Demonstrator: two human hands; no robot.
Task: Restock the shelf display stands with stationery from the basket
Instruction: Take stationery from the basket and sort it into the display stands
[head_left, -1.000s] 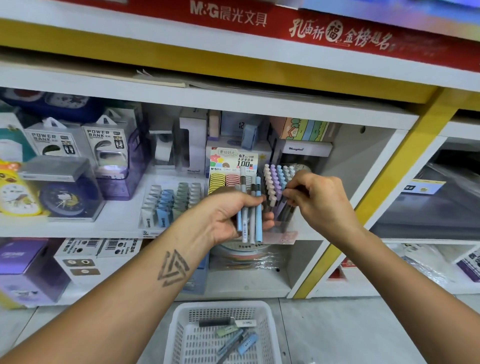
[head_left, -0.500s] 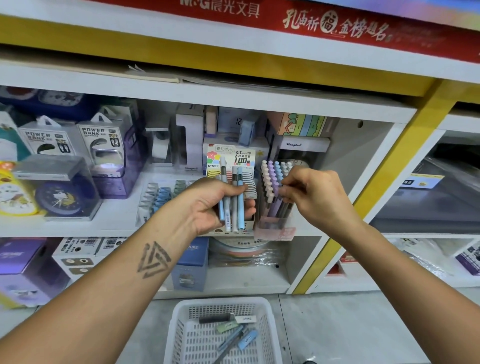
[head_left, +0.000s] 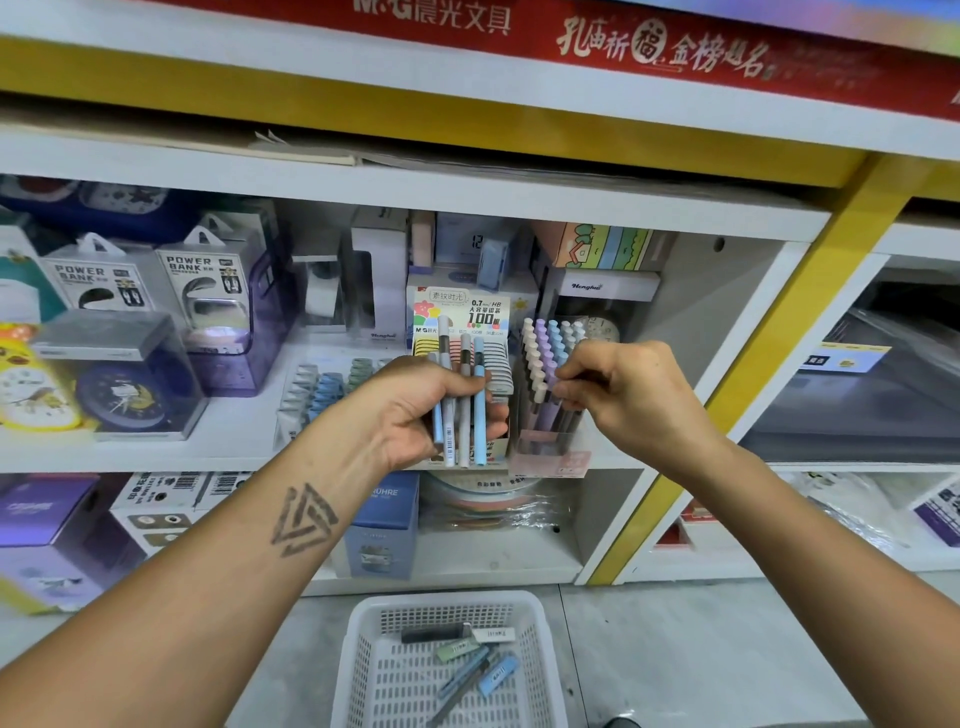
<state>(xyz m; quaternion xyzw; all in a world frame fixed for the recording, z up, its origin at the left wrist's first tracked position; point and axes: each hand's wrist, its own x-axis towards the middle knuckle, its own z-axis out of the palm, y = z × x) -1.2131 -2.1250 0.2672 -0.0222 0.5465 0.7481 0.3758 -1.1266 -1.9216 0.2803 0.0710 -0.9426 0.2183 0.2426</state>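
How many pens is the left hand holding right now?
4 visible pens in the left hand: pale blue, white, grey, light blue, fanned upright. Fingers may hide more.

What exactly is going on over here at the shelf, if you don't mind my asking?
A person is restocking pens. The left hand grips a small bunch of pens, white, grey and light blue, held upright in front of the shelf. The right hand pinches at a pen in the clear display stand, which already holds rows of pastel-capped pens. On the floor below, the white basket has a few stationery items left, so the job is not finished.
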